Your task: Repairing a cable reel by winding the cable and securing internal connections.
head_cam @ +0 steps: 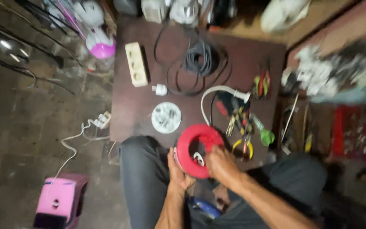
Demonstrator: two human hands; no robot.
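Observation:
I hold a red coil of wire upright over my lap, at the near edge of a low dark brown table. My left hand grips the coil from its lower left side. My right hand closes on its lower right rim, fingers near the centre hole. The picture is blurred by motion, so finger detail is unclear.
On the table lie a cream power strip, a white plug, a round white lid with small parts, a coiled black cable, pliers and screwdrivers. A pink stool stands on the floor at left.

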